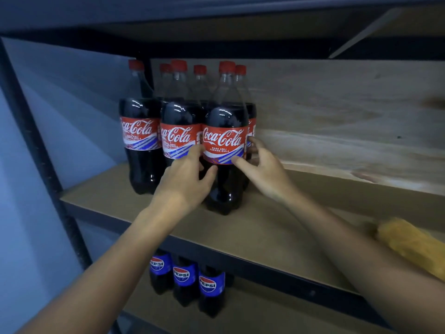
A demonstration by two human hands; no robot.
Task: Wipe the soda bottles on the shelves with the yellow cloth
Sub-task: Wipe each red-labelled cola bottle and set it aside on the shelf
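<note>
Both hands are working on the front-right Coca-Cola bottle (225, 150), which is standing upright near the front of the upper shelf (277, 239). The left hand (186, 179) is wrapping the bottle's left side just below the label, thumb across the dark front and fingers reaching round behind, so its grip is closing on the bottle. The right hand (262, 169) is cupping the right side, thumb lying on the lower edge of the label and fingers curling round the far side; it too is grasping the bottle. Holding it from both sides probably is steadying a tall, full bottle so it can be turned or slid without tipping into its neighbours.

The other Coca-Cola bottles (142, 141) are standing packed close together to the left and behind, six red caps showing in all, which is leaving little room for fingers between them. That is likely why the front one is being handled on its own.

The yellow cloth (411, 247) is lying on the same shelf, well to the right and nearer, apart from both hands and partly cut off by the picture's edge. Neither hand is holding it, so no wiping is happening at this moment; it seems parked within reach while the bottle is being positioned.

On the lower shelf, three Pepsi bottles (185, 278) are standing in a row, untouched by either hand.
</note>
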